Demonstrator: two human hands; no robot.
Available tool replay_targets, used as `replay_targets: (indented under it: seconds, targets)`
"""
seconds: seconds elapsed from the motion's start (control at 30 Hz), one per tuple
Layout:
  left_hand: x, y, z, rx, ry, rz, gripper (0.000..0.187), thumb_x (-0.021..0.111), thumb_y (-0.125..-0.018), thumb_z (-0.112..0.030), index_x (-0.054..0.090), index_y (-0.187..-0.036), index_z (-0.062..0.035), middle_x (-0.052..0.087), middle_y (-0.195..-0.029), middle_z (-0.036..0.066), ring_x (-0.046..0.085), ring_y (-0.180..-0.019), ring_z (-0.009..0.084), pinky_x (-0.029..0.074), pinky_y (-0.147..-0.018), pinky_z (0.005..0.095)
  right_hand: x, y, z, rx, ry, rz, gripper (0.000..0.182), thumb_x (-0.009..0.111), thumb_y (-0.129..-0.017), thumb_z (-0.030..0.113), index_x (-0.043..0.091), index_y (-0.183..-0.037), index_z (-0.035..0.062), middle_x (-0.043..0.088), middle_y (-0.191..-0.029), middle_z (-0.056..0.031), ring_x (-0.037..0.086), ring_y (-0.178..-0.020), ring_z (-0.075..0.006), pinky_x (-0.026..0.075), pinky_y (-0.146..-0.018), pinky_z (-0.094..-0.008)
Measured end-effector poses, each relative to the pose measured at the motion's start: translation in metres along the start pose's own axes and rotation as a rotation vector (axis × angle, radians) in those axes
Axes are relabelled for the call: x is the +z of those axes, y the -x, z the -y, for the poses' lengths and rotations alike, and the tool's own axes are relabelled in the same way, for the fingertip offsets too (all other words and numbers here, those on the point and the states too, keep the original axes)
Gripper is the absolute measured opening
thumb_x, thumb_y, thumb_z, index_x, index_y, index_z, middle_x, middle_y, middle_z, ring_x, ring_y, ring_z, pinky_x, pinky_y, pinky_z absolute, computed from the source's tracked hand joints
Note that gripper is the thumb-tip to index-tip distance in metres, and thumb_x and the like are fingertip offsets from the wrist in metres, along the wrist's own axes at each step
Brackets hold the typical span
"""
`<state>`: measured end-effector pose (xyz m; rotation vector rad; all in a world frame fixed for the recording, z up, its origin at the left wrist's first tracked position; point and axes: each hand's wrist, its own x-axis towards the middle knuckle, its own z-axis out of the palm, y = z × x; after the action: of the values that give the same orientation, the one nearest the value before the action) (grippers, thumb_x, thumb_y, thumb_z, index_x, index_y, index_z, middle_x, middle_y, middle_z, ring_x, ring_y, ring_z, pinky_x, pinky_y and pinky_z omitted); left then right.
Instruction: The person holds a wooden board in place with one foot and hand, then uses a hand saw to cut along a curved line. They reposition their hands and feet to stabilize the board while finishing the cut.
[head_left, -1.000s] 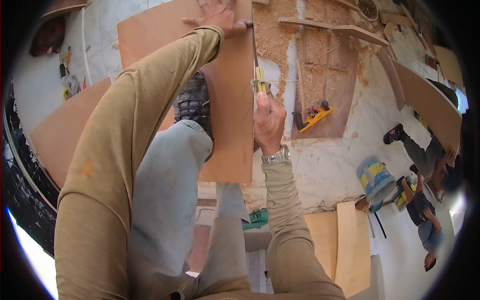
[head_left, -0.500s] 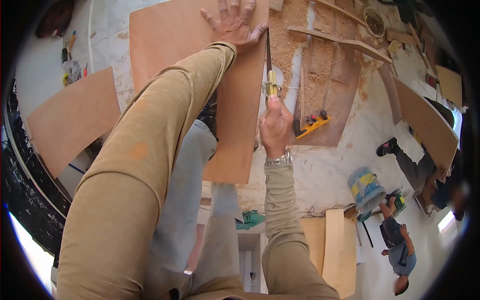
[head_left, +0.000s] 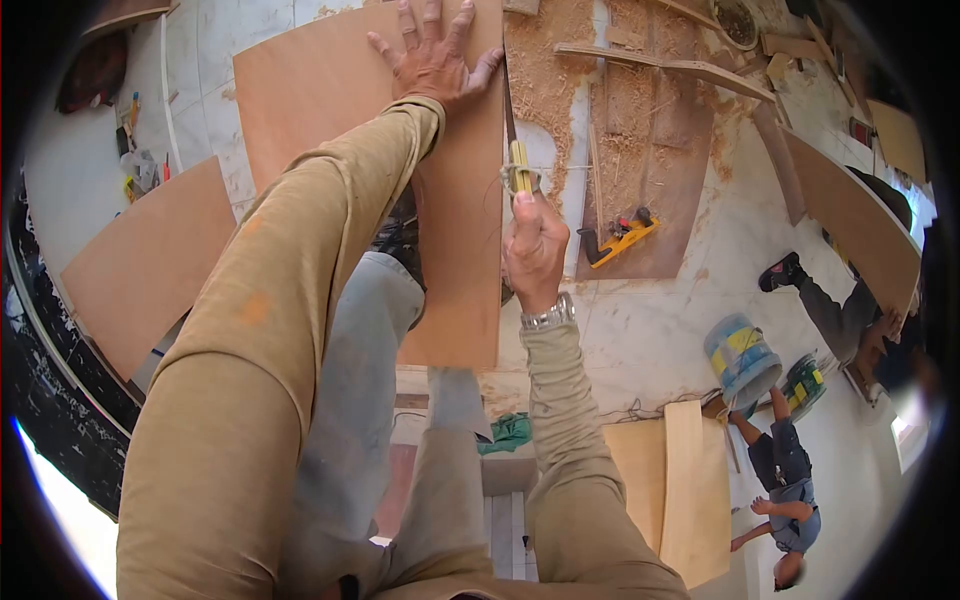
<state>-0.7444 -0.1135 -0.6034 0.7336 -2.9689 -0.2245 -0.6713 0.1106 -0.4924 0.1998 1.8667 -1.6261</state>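
Note:
My left hand (head_left: 432, 68) lies flat with fingers spread on a large brown plywood board (head_left: 458, 250). My right hand (head_left: 537, 245) is wrapped round the yellow handle of a handsaw (head_left: 519, 165). The saw's narrow dark blade runs away from me along the board's right edge, near my left thumb. Whether its teeth sit in the wood I cannot make out. Below my left forearm, a leg in light blue-grey trousers (head_left: 370, 320) is beside the board.
Right of the board, a yellow hand plane (head_left: 622, 240) lies on a shavings-covered sheet (head_left: 655, 215) with wood strips (head_left: 665, 65). A blue bucket (head_left: 743, 355) and two people, one standing (head_left: 795, 500), are at right. Another plywood piece (head_left: 150, 265) is at left.
The view has shifted slightly, so the board, both hands and the saw appear further left. My grip on the saw is unchanged. The standing person at lower right has changed arm position.

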Motion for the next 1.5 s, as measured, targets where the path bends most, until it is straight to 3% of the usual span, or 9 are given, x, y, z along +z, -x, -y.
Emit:
replay_targets:
  seconds: [0.03, 0.17, 0.3, 0.47, 0.8, 0.9, 1.13, 1.23, 1.5]
  targets:
    - [-0.009, 0.001, -0.005, -0.026, 0.015, 0.055, 0.083, 0.054, -0.09, -0.069, 0.035, -0.16, -0.0278, 0.017, -0.171, 0.014, 0.008, -0.157, 0.0445, 0.001, -0.114, 0.0802, 0.002, -0.016, 0.001, -0.007, 0.015, 0.028, 0.046, 0.051, -0.108, 0.036, 0.065, -0.13, -0.0021, 0.037, -0.07, 0.0075, 0.036, -0.064, -0.003, 0.032, -0.056, -0.024]
    - [-0.009, 0.001, -0.004, -0.049, -0.016, 0.11, 0.085, 0.057, -0.089, -0.065, 0.036, -0.16, -0.0237, 0.016, -0.171, 0.017, 0.007, -0.157, 0.0458, -0.001, -0.115, 0.0787, 0.015, -0.055, -0.011, -0.055, 0.03, 0.026, 0.043, 0.052, -0.108, 0.035, 0.067, -0.122, -0.0028, 0.041, -0.068, 0.006, 0.04, -0.064, -0.0059, 0.036, -0.056, -0.0275]
    - [-0.007, -0.002, -0.003, -0.032, 0.007, 0.07, 0.085, 0.057, -0.089, -0.065, 0.036, -0.16, -0.0234, 0.017, -0.171, 0.018, 0.007, -0.157, 0.0457, -0.001, -0.115, 0.0781, 0.002, 0.012, -0.008, -0.06, 0.052, -0.053, 0.04, 0.051, -0.108, 0.033, 0.057, -0.08, 0.005, 0.041, -0.058, 0.006, 0.039, -0.051, -0.0025, 0.03, -0.047, -0.0236]
    - [-0.012, -0.001, -0.007, -0.063, 0.045, 0.137, 0.084, 0.056, -0.09, -0.065, 0.036, -0.161, -0.0244, 0.017, -0.17, 0.018, 0.007, -0.157, 0.0463, 0.0, -0.116, 0.0777, 0.014, -0.044, 0.008, -0.077, 0.199, 0.002, 0.04, 0.051, -0.107, 0.034, 0.066, -0.121, -0.0004, 0.058, -0.075, -0.0116, 0.049, -0.07, -0.014, 0.046, -0.064, -0.035]
    - [0.005, -0.003, 0.001, 0.044, 0.03, -0.038, 0.078, 0.053, -0.092, -0.073, 0.04, -0.156, -0.0306, 0.022, -0.168, 0.01, 0.012, -0.156, 0.0465, 0.006, -0.113, 0.0822, 0.008, 0.006, 0.014, -0.07, 0.114, -0.052, 0.04, 0.052, -0.106, 0.032, 0.068, -0.119, -0.0023, 0.063, -0.077, -0.0175, 0.054, -0.068, -0.0182, 0.049, -0.066, -0.0354]
    - [0.005, -0.003, 0.001, 0.049, 0.025, -0.038, 0.079, 0.052, -0.091, -0.073, 0.04, -0.156, -0.0308, 0.022, -0.168, 0.011, 0.011, -0.156, 0.0478, 0.005, -0.113, 0.0824, 0.021, -0.072, 0.014, -0.079, 0.204, 0.013, 0.041, 0.053, -0.107, 0.031, 0.067, -0.126, -0.0017, 0.069, -0.084, -0.0144, 0.058, -0.074, -0.0145, 0.053, -0.072, -0.034]
    - [0.007, -0.004, 0.002, 0.037, -0.023, -0.049, 0.077, 0.05, -0.092, -0.075, 0.041, -0.156, -0.0334, 0.021, -0.17, 0.01, 0.011, -0.156, 0.0466, 0.005, -0.113, 0.0827, 0.004, 0.024, 0.003, -0.054, 0.138, -0.056, 0.04, 0.051, -0.107, 0.031, 0.068, -0.127, 0.0007, 0.069, -0.087, -0.0089, 0.057, -0.079, -0.0118, 0.051, -0.073, -0.0331]
    - [-0.002, 0.0, -0.002, -0.027, 0.031, 0.076, 0.083, 0.055, -0.09, -0.065, 0.038, -0.16, -0.0245, 0.019, -0.169, 0.019, 0.007, -0.156, 0.0475, 0.001, -0.116, 0.0774, 0.022, -0.041, -0.006, -0.171, 0.144, -0.093, 0.039, 0.051, -0.108, 0.033, 0.059, -0.083, 0.0042, 0.04, -0.059, 0.006, 0.037, -0.049, -0.0039, 0.029, -0.046, -0.0259]
    - [-0.004, 0.001, -0.002, -0.001, 0.054, -0.027, 0.083, 0.056, -0.091, -0.066, 0.036, -0.16, -0.024, 0.021, -0.169, 0.019, 0.011, -0.155, 0.0503, 0.002, -0.116, 0.0784, 0.007, 0.02, -0.003, 0.049, 0.017, -0.078, 0.039, 0.051, -0.108, 0.036, 0.057, -0.082, 0.0066, 0.041, -0.054, 0.0056, 0.037, -0.042, -0.0042, 0.027, -0.04, -0.025]
